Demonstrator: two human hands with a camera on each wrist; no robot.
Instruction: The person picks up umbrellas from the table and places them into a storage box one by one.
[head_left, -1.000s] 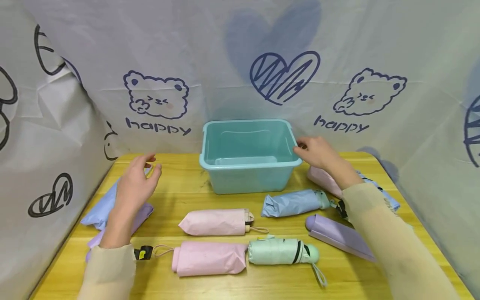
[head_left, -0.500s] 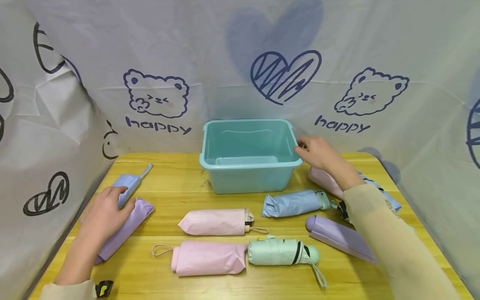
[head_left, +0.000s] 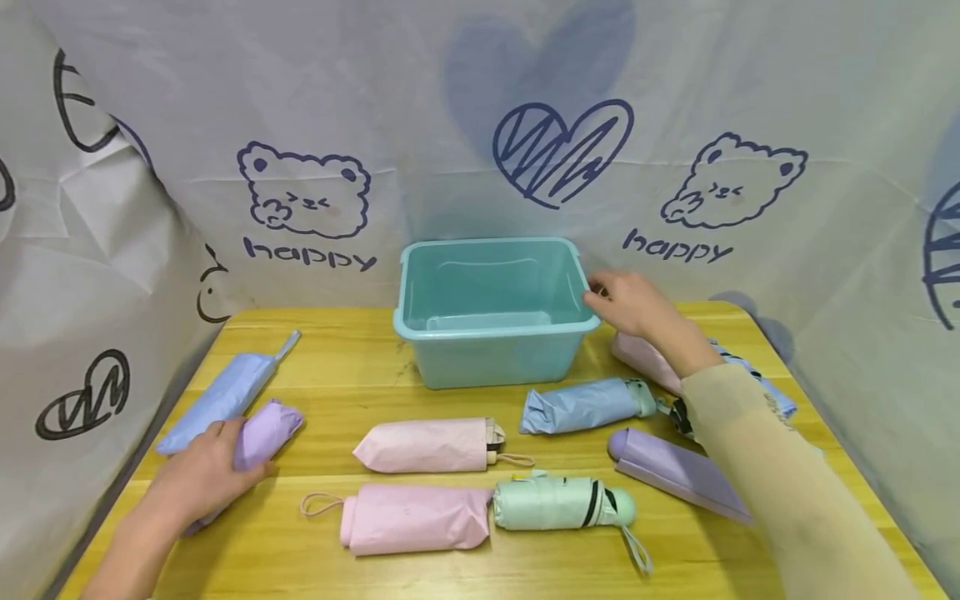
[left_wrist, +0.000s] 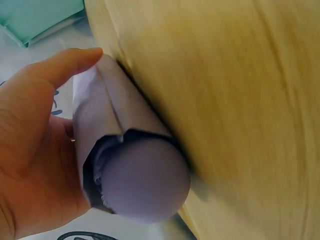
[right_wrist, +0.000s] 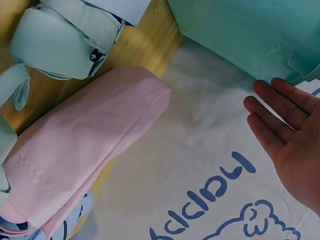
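My left hand (head_left: 198,475) grips a folded purple umbrella (head_left: 266,433) on the table's left side. In the left wrist view the thumb lies along its cover and the round handle end (left_wrist: 147,180) faces the camera; the fingers behind are mostly hidden. A blue umbrella (head_left: 225,396) lies just beyond that hand. My right hand (head_left: 637,312) is at the right rim of a teal plastic bin (head_left: 495,358). The right wrist view shows its fingers (right_wrist: 280,112) straight, their tips against the bin's outer wall; the thumb is out of sight there. Nothing shows inside the bin.
Pink umbrellas (head_left: 427,446), a mint one (head_left: 551,504) and a blue one (head_left: 581,407) lie across the wooden table (head_left: 337,367). Another purple umbrella (head_left: 678,475) and a pink one (right_wrist: 90,140) lie by the right arm. A printed white cloth (head_left: 420,100) hangs behind.
My left hand has come down from above the blue umbrella to the purple one and taken hold of it, its near end shifting slightly. My right hand stays at the bin.
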